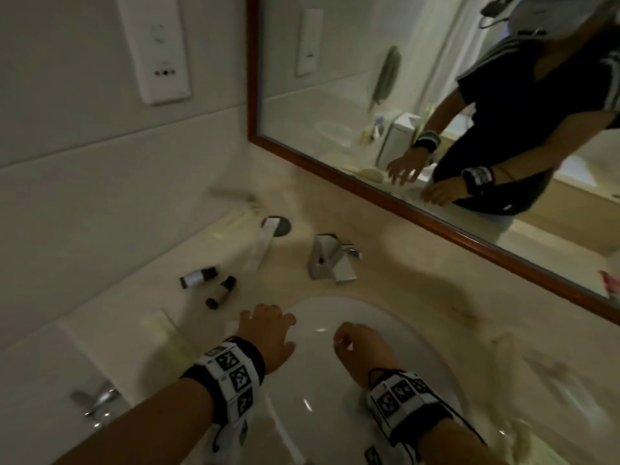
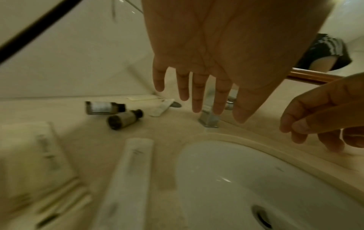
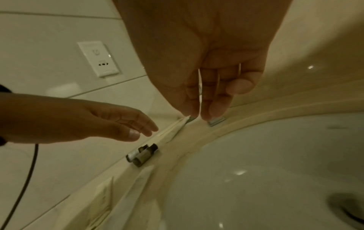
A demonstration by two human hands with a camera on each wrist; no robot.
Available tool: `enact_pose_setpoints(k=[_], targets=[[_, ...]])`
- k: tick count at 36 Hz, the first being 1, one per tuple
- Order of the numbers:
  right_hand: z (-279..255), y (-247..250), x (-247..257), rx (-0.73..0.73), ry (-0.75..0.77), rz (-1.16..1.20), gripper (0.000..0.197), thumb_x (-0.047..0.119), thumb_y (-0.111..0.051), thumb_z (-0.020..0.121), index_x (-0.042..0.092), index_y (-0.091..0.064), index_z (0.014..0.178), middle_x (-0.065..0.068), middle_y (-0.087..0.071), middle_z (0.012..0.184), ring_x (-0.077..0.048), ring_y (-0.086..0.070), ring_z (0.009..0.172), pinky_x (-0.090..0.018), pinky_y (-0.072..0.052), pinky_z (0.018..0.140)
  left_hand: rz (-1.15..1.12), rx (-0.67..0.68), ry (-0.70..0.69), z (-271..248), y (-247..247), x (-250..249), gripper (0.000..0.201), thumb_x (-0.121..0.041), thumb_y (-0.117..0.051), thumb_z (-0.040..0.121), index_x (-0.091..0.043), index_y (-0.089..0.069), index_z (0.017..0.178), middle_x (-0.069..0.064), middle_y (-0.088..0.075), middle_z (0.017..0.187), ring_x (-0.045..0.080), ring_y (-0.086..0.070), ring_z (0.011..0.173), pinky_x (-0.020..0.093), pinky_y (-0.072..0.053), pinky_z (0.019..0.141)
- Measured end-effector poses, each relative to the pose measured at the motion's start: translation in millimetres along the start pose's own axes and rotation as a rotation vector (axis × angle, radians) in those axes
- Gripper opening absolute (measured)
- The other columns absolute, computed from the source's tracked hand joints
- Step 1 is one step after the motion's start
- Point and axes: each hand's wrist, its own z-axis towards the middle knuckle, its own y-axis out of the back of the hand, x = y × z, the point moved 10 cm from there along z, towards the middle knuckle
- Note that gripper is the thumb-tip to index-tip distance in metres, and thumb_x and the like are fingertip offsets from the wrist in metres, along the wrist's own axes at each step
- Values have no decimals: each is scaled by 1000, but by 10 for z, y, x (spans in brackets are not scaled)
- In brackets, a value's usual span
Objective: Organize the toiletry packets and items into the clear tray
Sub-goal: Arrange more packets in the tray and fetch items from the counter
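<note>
Counter: beige vanity top (image 1: 402, 297) against white wall tile, white sink (image 1: 335, 380) set into it, chrome faucet (image 1: 327, 263) behind the basin, wood-framed mirror (image 1: 436, 213) above.
Left hand: left hand (image 1: 268, 333) hovers at the sink's left rim, fingers (image 2: 198, 93) straight and spread, holding nothing.
Right hand: right hand (image 1: 360, 350) over the basin, fingers loosely curled, nothing in it.
Bottles: two small dark bottles (image 1: 209, 285) lie on their sides, just beside each other, on the counter left of the faucet.
Packets: one long white packet (image 2: 133, 171) lies along the sink's left edge; another white tube (image 1: 260, 245) near the wall corner.
Tray: clear tray (image 1: 171, 333) (blurred, edges barely readable) left of the left hand, pale packets in it.
</note>
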Motion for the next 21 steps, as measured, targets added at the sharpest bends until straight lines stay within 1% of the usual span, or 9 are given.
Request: enact_pose_setpoints(k=[2, 5, 8, 10, 14, 16, 19, 21], targets=[[116, -118, 208, 26, 21, -2, 15, 22, -49, 89, 21, -62, 97, -2, -64, 104, -20, -59, 96, -30, -48, 83, -21, 16, 54, -34, -4, 313, 50, -48, -39, 95, -28, -35, 140, 4, -38, 143, 28, -33, 133, 46, -30, 109], [273, -303, 491, 60, 37, -6, 16, 22, -48, 88, 22, -61, 97, -2, -65, 105, -20, -60, 97, -31, -50, 85, -51, 40, 144, -91, -45, 752, 47, -45, -40, 95, -28, -37, 139, 3, -39, 143, 27, -34, 134, 46, -30, 110], [370, -499, 791, 91, 71, -5, 16, 24, -50, 88, 24, -61, 100, 0, -64, 106, -18, -60, 99, -31, -49, 87, -65, 51, 243, -132, -90, 1183, 43, -37, -41, 95, -28, -39, 137, 2, -38, 144, 27, -35, 133, 44, -31, 110], [407, -648, 1003, 110, 109, -2, 16, 25, -50, 88, 25, -60, 101, 1, -63, 107, -17, -59, 99, -29, -48, 86, -68, 74, 300, -164, -134, 1474, 43, -31, -40, 97, -29, -36, 140, 3, -36, 145, 28, -33, 133, 43, -30, 110], [430, -985, 1408, 169, 170, -6, 19, 26, -50, 88, 25, -58, 105, 2, -60, 111, -16, -56, 103, -28, -46, 87, -24, 118, 371, -206, -242, 2031, 46, -30, -38, 98, -28, -31, 143, 4, -31, 147, 28, -29, 136, 42, -29, 111], [438, -1163, 1577, 214, 201, -39, 22, 28, -49, 89, 25, -56, 110, 2, -57, 117, -16, -54, 108, -29, -44, 90, -22, 128, 390, -213, -305, 2244, 48, -27, -38, 98, -28, -28, 145, 4, -27, 151, 28, -27, 138, 42, -28, 113], [429, -1428, 1761, 297, 227, -98, 31, 32, -51, 90, 22, -53, 119, -1, -54, 124, -20, -52, 114, -31, -43, 95, -38, 151, 376, -207, -434, 2449, 54, -24, -40, 99, -28, -19, 149, 3, -14, 157, 27, -20, 144, 41, -25, 116], [429, -1582, 1844, 330, 241, -154, 38, 37, -55, 88, 22, -50, 123, -3, -50, 128, -22, -50, 117, -33, -44, 97, -61, 152, 364, -204, -510, 2541, 59, -23, -41, 98, -28, -14, 151, 3, -11, 158, 28, -20, 143, 42, -26, 116]])
